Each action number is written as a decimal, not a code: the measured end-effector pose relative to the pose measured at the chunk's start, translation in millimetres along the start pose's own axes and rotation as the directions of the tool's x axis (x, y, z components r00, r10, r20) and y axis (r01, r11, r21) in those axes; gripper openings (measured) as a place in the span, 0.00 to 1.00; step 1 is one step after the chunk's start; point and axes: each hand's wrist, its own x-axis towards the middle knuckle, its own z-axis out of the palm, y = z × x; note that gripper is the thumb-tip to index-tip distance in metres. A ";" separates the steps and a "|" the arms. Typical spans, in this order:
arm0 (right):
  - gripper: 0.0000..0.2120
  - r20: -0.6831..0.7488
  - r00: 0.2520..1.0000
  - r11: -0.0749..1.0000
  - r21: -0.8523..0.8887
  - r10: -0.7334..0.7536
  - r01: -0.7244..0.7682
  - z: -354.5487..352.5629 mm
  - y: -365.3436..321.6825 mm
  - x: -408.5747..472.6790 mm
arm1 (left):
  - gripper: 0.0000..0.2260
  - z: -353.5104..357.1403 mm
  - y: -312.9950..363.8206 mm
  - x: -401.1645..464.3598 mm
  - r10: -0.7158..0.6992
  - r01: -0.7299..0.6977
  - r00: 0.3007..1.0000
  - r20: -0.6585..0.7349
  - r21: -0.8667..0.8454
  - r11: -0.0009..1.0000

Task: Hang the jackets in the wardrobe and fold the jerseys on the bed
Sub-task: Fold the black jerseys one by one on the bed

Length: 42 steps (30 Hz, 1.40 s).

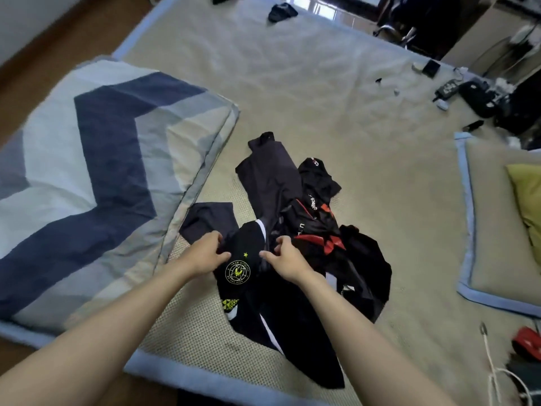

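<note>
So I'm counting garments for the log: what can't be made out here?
Head view only:
- Pile of dark garments: overlapping, count unclear.
- Yellow-crest jersey: collar hidden by left hand and right hand.
- Wardrobe: not in view.
- Small items at bed's far edge: blurred.

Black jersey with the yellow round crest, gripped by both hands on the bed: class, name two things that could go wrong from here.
1. The black jersey with the yellow round crest overlaps the black jersey with red panels; lifting may drag it along.
2. Left hand and right hand each grip bunched fabric close together, so the fold may come out crooked.
</note>
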 end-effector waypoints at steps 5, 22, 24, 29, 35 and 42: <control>0.36 -0.011 0.998 0.990 0.124 0.065 -0.063 46.4 13.0 62.9 | 0.41 42.7 -31.0 72.0 -0.093 0.102 0.994 0.051 -0.233 0.967; 0.30 0.132 0.983 0.886 0.430 0.129 -0.174 49.6 -10.3 17.8 | 0.09 24.2 -9.2 -23.7 0.358 -0.124 0.833 0.421 -0.489 0.864; 0.27 0.143 0.984 0.841 0.515 0.109 -0.168 31.2 -14.6 -4.7 | 0.10 6.8 3.2 -47.7 0.400 -0.107 0.770 0.496 -0.518 0.849; 0.36 0.215 0.977 0.711 0.686 0.008 -0.156 -8.8 -34.7 -75.9 | 0.09 -15.1 24.4 -105.8 0.472 -0.154 0.705 0.530 -0.535 0.831; 0.30 0.235 0.966 0.524 0.839 -0.110 -0.145 -42.4 -67.1 -152.5 | 0.11 -52.8 54.0 -138.1 0.458 -0.112 0.730 0.508 -0.572 0.813; 0.24 -0.046 0.952 0.551 0.806 -0.302 0.214 -93.1 -132.6 -203.9 | 0.22 -101.3 116.5 -159.5 0.485 -0.547 0.831 -0.273 -0.558 0.624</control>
